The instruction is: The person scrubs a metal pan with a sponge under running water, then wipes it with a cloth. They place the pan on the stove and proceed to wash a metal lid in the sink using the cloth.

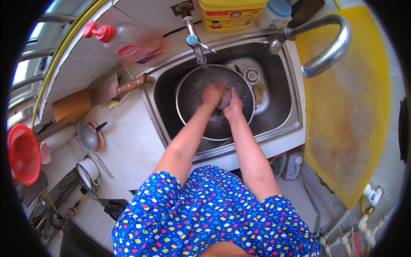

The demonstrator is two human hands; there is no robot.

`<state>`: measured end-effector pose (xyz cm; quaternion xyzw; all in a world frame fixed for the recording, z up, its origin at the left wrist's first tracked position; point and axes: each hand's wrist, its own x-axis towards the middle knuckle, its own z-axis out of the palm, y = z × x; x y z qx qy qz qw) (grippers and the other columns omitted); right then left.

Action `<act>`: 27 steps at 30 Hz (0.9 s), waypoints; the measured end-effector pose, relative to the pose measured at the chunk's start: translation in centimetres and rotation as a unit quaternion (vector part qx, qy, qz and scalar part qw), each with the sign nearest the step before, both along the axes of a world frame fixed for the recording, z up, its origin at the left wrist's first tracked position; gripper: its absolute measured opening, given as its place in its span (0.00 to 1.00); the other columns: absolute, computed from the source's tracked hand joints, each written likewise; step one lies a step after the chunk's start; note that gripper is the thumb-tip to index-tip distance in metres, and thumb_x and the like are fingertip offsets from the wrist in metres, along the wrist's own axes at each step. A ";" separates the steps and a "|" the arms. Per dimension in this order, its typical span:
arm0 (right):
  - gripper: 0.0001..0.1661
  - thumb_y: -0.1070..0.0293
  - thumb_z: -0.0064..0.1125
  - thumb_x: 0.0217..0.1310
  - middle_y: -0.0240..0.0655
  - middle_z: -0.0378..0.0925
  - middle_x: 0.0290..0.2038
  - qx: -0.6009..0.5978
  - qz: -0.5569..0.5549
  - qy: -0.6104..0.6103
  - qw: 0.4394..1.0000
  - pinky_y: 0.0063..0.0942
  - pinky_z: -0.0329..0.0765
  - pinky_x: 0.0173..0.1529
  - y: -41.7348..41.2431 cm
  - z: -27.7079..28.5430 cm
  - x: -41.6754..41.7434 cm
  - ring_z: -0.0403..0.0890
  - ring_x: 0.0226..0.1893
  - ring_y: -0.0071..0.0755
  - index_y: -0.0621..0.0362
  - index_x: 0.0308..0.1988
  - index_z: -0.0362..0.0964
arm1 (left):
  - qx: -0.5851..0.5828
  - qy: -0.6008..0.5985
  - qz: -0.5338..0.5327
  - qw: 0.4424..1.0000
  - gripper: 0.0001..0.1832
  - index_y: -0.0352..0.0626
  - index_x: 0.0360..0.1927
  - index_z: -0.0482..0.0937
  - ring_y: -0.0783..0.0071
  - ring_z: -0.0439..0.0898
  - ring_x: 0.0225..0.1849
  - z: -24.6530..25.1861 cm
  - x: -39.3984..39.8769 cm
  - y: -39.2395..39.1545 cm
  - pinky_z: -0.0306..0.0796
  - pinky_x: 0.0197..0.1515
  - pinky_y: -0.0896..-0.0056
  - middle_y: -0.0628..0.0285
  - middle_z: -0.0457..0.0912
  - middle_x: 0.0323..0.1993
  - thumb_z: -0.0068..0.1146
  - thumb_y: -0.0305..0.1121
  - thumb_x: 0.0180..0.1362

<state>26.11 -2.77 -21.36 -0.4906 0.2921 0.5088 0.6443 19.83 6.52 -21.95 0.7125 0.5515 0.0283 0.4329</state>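
Observation:
A round metal basin (189,120) stands in the stainless steel sink (282,119), with stirred water in it. Over the basin, my right hand (235,105) holds a pale, partly see-through object (225,98), too blurred to name. Against its other side is my left hand (213,94), fingers bent and smeared by motion; whether they grip it cannot be told. Water runs from the metal tap (194,40) into the basin just behind my hands.
A curved spout (330,41) arches at the sink's right, beside a yellow board (346,106). Behind stand a yellow tub (232,14) and a blue-lidded jar (274,16). Left are a pump bottle (131,41), a wooden-handled cleaver (131,85) and a small strainer (88,137).

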 end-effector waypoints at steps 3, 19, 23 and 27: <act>0.48 0.42 0.62 0.54 0.28 0.62 0.64 -0.061 0.020 -0.079 0.995 0.53 0.53 0.65 -0.6 2.6 2.4 0.59 0.65 0.39 0.51 0.66 0.53 | 0.054 0.026 0.023 0.998 0.17 0.42 0.42 0.77 0.48 0.79 0.45 -1.9 -0.5 0.6 0.73 0.44 0.49 0.46 0.81 0.39 0.47 0.44 0.61; 0.35 0.38 0.53 0.60 0.43 0.77 0.44 0.131 0.056 0.159 0.977 0.43 0.78 0.46 -0.9 -3.4 1.7 0.79 0.41 0.50 0.54 0.55 0.65 | 0.101 -0.086 -0.030 0.991 0.19 0.41 0.52 0.69 0.40 0.80 0.36 6.0 0.9 -6.1 0.73 0.40 0.48 0.44 0.82 0.36 0.54 0.35 0.58; 0.21 0.52 0.54 0.62 0.43 0.79 0.38 0.089 -0.002 0.104 0.991 0.36 0.80 0.38 0.3 -1.8 2.5 0.81 0.33 0.42 0.53 0.48 0.70 | -0.027 -0.088 -0.012 0.996 0.13 0.44 0.34 0.80 0.46 0.81 0.31 12.7 0.4 -6.9 0.72 0.36 0.50 0.48 0.81 0.27 0.52 0.43 0.61; 0.12 0.64 0.53 0.62 0.38 0.78 0.35 0.077 0.001 0.049 0.996 0.28 0.77 0.32 -0.3 -2.9 1.8 0.78 0.28 0.32 0.57 0.43 0.72 | 0.009 -0.030 -0.005 0.999 0.21 0.45 0.28 0.83 0.44 0.80 0.28 11.2 0.8 -5.9 0.72 0.34 0.49 0.48 0.80 0.23 0.46 0.49 0.63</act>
